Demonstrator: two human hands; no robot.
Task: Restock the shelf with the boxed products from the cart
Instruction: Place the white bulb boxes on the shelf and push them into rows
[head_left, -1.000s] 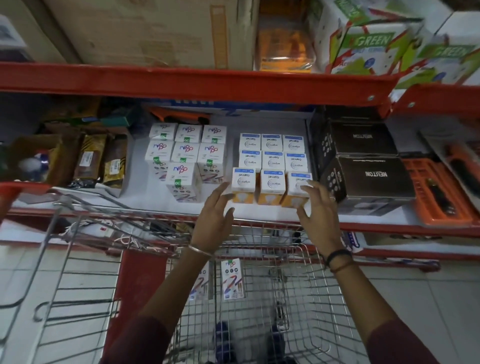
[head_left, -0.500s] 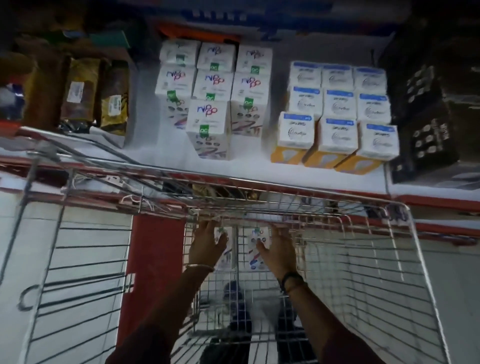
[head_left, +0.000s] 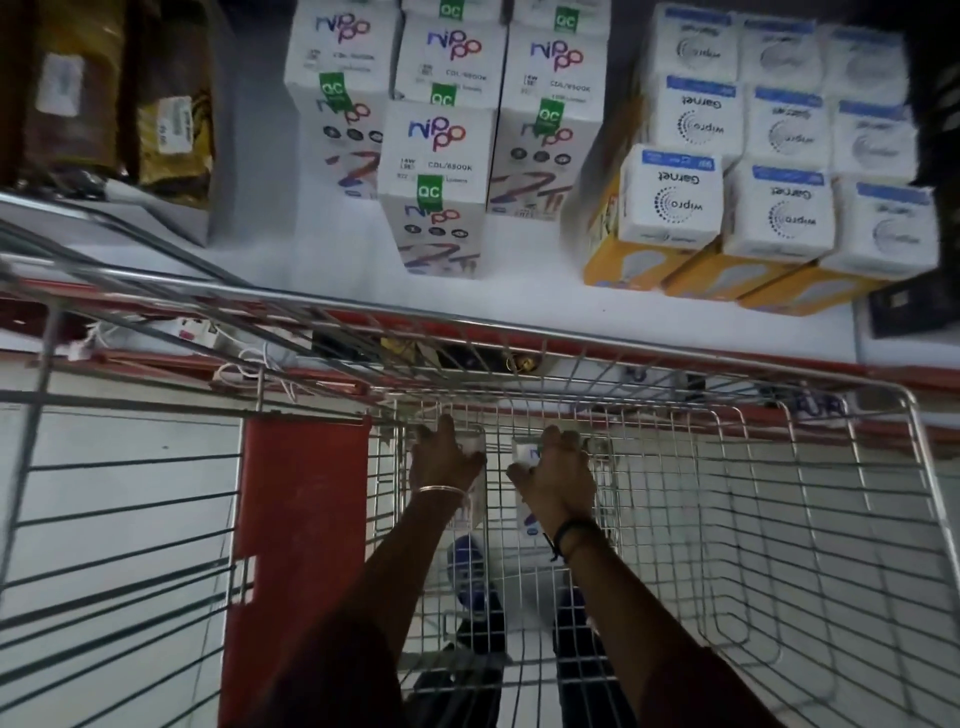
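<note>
Both my hands are down inside the wire cart (head_left: 623, 345), at its far end. My left hand (head_left: 444, 460) is closed over the top of a white boxed bulb (head_left: 474, 447) standing there. My right hand (head_left: 558, 475) grips a second white box (head_left: 524, 452) beside it. Both boxes are mostly hidden under my fingers. Above the cart, on the white shelf (head_left: 519, 301), stand rows of white Nippo boxes (head_left: 436, 171) in the middle. White and yellow Wipro Garnet boxes (head_left: 670, 202) stand in rows to their right.
Brown and yellow packets (head_left: 171, 135) fill a tray at the shelf's left. A dark box (head_left: 904, 306) sits at the far right. A red upright (head_left: 301, 519) stands below the shelf left of the cart basket. My feet show through the cart's floor.
My hands left the front Wipro boxes on the shelf, dropped into the cart and closed on two boxes. The view tilted down and moved closer to the shelf.
</note>
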